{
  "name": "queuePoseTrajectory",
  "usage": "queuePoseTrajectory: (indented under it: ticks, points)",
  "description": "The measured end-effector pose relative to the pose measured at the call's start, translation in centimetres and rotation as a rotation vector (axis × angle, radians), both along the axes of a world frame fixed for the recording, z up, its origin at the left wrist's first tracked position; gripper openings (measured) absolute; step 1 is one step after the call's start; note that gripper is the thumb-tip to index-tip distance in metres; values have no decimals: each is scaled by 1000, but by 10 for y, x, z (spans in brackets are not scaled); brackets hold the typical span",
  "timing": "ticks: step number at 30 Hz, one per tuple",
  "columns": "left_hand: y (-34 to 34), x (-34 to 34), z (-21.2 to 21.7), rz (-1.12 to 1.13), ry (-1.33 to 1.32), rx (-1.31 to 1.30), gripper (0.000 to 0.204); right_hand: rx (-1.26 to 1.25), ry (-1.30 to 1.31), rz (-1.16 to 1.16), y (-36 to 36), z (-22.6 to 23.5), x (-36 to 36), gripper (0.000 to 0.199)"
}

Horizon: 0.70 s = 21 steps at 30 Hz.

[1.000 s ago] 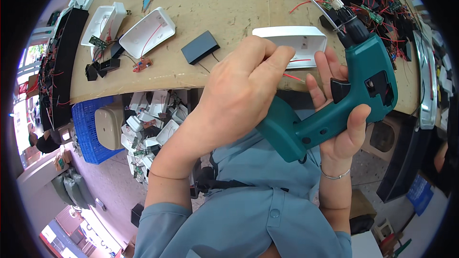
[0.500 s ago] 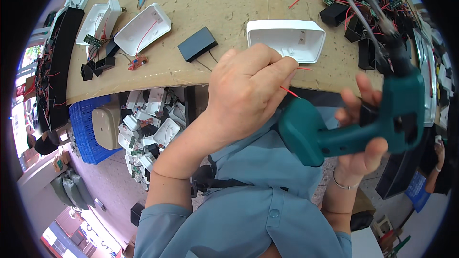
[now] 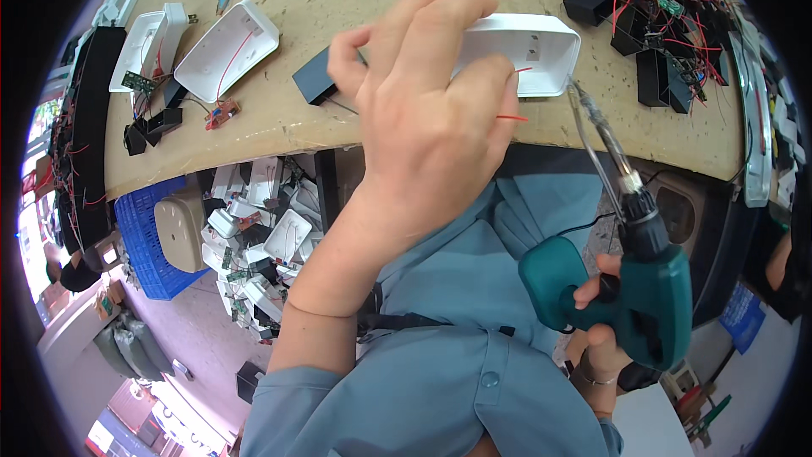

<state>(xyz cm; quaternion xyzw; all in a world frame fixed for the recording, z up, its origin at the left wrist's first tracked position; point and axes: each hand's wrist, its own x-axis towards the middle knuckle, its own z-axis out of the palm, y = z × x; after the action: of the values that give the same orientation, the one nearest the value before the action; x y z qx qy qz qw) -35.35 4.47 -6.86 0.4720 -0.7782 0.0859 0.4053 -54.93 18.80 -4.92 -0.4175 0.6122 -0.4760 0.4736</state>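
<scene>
My left hand (image 3: 427,106) is over the table's front edge, its raised fingers partly covering a white plastic housing (image 3: 550,55). A short red wire (image 3: 512,118) sticks out from between its lower fingers, with another red end beside them; the rest is hidden behind the hand. In my right hand (image 3: 602,305), lower right, is a green soldering gun (image 3: 655,305). Its metal tip and thin feed tube point up toward the housing's near right corner. Left of my left hand lies a black box (image 3: 311,80), partly covered by the fingers.
At left are white housings (image 3: 228,51) with wires and small circuit boards. Black boxes with red wires (image 3: 651,42) crowd the right side. Below the table stand a blue crate (image 3: 152,237), a beige stool (image 3: 180,228) and a pile of white parts (image 3: 262,237).
The soldering gun has dropped lower and its tip now shows near the white housing. My left hand has moved up, spreading its upper fingers over the housing and beside the black box.
</scene>
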Motion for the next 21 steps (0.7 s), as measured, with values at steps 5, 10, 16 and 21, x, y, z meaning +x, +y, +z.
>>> queuePoseTrajectory:
  ticks: [5,10,16,21]
  points:
    - [-1,-4,5,36,-20,-33,11,-33,53,55,-6,-6,7,74]
    - [-4,-8,3,79,-41,-40,11,-44,55,47,-10,-6,11,70]
    - [-5,-12,0,109,-64,-73,10,-42,38,9,-15,-7,14,68]
    - [-5,-11,1,103,-44,-64,10,-19,34,35,-18,-4,15,67]
